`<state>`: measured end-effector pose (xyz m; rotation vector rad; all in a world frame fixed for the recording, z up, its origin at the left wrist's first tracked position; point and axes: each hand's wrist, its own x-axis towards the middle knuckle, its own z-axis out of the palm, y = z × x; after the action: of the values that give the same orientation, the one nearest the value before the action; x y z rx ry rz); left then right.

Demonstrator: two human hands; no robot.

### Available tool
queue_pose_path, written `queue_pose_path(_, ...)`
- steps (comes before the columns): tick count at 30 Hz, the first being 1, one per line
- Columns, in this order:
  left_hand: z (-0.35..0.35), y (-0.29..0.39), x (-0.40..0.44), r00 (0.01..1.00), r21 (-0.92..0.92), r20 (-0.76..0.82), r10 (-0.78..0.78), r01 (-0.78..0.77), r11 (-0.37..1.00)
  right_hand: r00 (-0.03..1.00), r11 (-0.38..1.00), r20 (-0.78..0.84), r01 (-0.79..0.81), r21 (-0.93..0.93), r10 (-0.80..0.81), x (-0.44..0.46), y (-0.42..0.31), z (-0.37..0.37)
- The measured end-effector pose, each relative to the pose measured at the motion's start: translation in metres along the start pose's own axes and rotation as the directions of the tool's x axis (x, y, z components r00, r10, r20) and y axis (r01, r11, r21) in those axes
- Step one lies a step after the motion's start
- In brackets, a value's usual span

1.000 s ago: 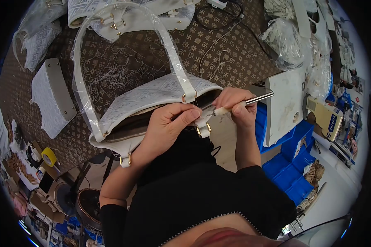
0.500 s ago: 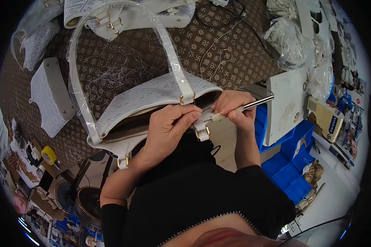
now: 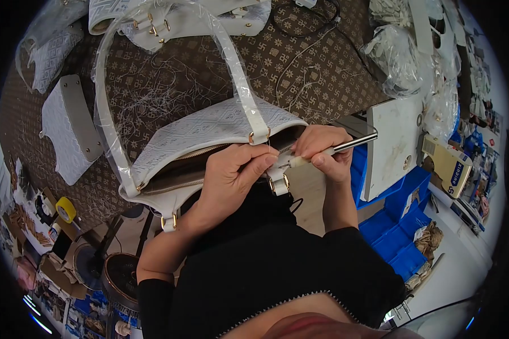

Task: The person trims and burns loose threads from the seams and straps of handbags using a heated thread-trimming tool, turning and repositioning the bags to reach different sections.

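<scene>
A white patterned handbag (image 3: 203, 127) lies at the table's edge with its zipped mouth open. Its strap (image 3: 233, 62), wrapped in clear plastic, arches away over the table. My left hand (image 3: 232, 172) pinches the bag's near rim beside a strap tab with a gold buckle (image 3: 279, 184); thin thread shows near its fingertips. In my right hand (image 3: 327, 151) is a tool (image 3: 353, 142) with a metal shaft and a pale tip end, pointing left at the rim near the tab. The fingers of my right hand also touch the bag's rim.
Loose threads (image 3: 158, 93) and a cable (image 3: 308, 42) lie on the brown patterned table (image 3: 333, 73). Other bag pieces (image 3: 70, 130) are at the left and top. A white board (image 3: 395, 144) and blue bins (image 3: 393, 231) stand right; a fan (image 3: 121, 277) is lower left.
My right hand has tilted the tool slightly, and its tip has moved left, closer to the tab and my left fingertips. My left hand keeps its pinch.
</scene>
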<state>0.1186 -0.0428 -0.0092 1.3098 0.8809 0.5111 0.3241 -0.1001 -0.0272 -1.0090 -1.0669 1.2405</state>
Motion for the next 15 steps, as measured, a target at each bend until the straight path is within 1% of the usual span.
queue_pose_path(11, 0.0002, -0.0016, -0.0007, 1.000, -0.007, 0.002, 0.012, -0.012, 1.000, 1.000, 1.000, -0.004, 0.002, -0.015, -0.002, -0.0014, 0.0011, -0.0013)
queue_pose_path(14, -0.0006, -0.0005, -0.0012, 1.000, -0.010, 0.009, -0.014, 0.014, 1.000, 1.000, 1.000, -0.020, 0.010, 0.014, -0.009, -0.0011, 0.0011, 0.0001)
queue_pose_path(15, -0.0014, 0.0001, -0.0014, 1.000, 0.013, 0.015, -0.006, 0.006, 1.000, 1.000, 1.000, -0.013, 0.018, 0.007, -0.018, -0.0006, 0.0005, 0.0009)
